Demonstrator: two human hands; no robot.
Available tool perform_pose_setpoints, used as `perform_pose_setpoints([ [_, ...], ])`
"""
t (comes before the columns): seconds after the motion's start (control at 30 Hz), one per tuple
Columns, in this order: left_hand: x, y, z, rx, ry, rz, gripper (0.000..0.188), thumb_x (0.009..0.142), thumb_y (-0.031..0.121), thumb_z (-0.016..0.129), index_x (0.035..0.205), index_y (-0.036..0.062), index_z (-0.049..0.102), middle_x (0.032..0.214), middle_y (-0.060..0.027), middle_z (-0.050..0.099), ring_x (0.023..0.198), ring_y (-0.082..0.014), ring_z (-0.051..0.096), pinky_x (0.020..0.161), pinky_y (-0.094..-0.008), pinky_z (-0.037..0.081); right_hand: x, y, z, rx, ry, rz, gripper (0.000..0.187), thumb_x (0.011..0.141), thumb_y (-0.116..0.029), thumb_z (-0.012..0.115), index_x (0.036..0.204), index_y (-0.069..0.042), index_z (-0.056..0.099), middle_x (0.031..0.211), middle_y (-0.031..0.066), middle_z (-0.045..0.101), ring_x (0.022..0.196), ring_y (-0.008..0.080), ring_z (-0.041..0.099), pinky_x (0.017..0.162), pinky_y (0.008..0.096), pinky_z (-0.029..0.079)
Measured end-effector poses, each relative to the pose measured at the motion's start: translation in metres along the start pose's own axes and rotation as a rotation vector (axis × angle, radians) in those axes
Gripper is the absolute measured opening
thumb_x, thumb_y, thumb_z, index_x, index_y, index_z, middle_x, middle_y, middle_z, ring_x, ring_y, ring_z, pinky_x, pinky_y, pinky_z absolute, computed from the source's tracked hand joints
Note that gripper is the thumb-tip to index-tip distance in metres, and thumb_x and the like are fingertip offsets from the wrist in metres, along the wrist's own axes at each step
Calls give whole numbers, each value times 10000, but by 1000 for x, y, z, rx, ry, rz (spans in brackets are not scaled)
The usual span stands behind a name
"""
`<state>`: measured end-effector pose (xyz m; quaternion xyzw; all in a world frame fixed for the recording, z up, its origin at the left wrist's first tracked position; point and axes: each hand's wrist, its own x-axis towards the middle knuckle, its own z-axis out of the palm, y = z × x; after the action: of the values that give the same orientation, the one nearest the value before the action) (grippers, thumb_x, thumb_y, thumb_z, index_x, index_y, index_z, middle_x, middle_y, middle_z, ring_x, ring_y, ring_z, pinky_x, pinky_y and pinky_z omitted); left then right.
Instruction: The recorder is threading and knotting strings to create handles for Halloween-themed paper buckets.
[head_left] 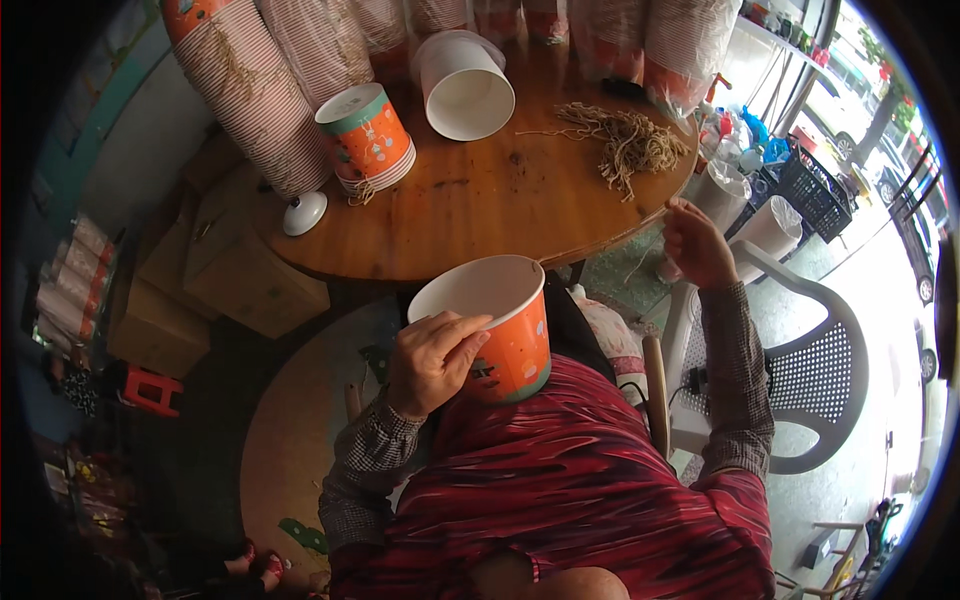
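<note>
Left hand (432, 362) pinches the near rim of a round, white-lined orange paper bucket (522, 345) with a green base band, which sits in front of the torso, beside the round brown wooden bench (480, 215). Dark print, partly covered, marks its side by the thumb. The right hand (695, 243), raised near the bench's right edge, has fingertips pressed together; whether they grip anything, I cannot tell. On the bench, an upside-down stack of orange paper buckets (372, 142) shows pale printed figures.

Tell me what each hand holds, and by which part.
Left hand: the orange bucket, by its near rim. Right hand: raised, fingers curled; whether it holds anything cannot be told.
</note>
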<state>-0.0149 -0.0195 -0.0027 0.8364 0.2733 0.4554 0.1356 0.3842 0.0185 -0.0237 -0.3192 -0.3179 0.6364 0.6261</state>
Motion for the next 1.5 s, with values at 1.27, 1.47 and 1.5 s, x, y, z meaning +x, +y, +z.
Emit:
perform_pose_setpoints([
  [1.27, 21, -13, 19, -703, 205, -406, 272, 896, 10, 601, 1148, -10, 500, 940, -55, 584, 703, -80, 609, 625, -205, 519, 14, 90, 195, 39, -535, 264, 242, 915, -34, 563, 1155, -64, 561, 920, 54, 681, 421, 49, 467, 361, 164, 362],
  [1.47, 17, -21, 19, -588, 176, -373, 124, 903, 35, 603, 1014, -13, 575, 853, -26, 596, 641, -71, 586, 582, -202, 494, 13, 89, 199, 4, -519, 299, 229, 913, -28, 562, 1141, -56, 567, 899, 56, 672, 426, 48, 465, 367, 161, 362],
  [1.5, 19, -20, 17, -643, 153, -426, 104, 910, 53, 600, 993, -8, 582, 835, -16, 595, 638, -66, 576, 582, -198, 484, 15, 90, 197, 5, -517, 297, 229, 913, -28, 562, 1141, -56, 567, 899, 56, 672, 426, 48, 465, 367, 161, 362],
])
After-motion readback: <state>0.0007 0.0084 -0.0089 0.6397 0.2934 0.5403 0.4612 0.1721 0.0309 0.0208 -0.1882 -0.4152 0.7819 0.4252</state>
